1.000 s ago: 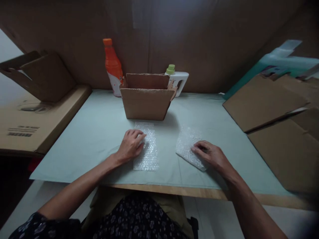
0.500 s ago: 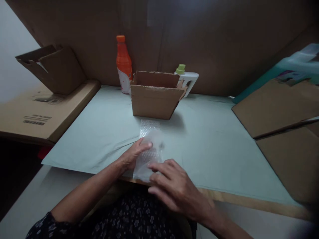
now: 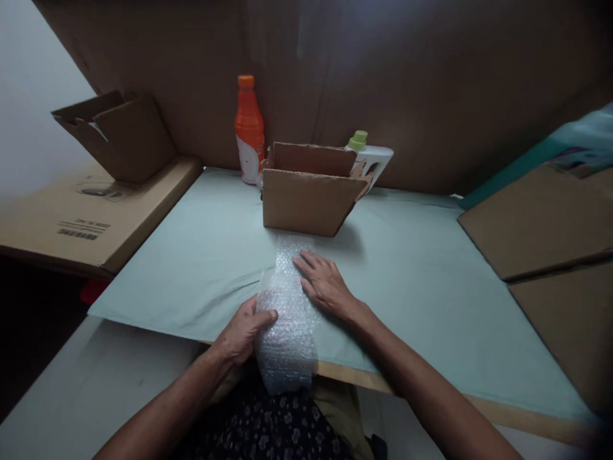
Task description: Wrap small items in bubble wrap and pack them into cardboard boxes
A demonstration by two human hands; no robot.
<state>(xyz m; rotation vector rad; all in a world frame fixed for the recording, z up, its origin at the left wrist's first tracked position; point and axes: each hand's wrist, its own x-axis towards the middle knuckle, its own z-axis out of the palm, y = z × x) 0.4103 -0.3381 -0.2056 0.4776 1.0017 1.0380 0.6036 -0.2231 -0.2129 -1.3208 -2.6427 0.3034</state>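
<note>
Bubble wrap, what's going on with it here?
A person's left hand grips the bubble wrap, thumb on top. The right hand rests farther up its right side, fingers spread. The wrap overhangs the table's near edge. Behind it stands an open box.
</note>
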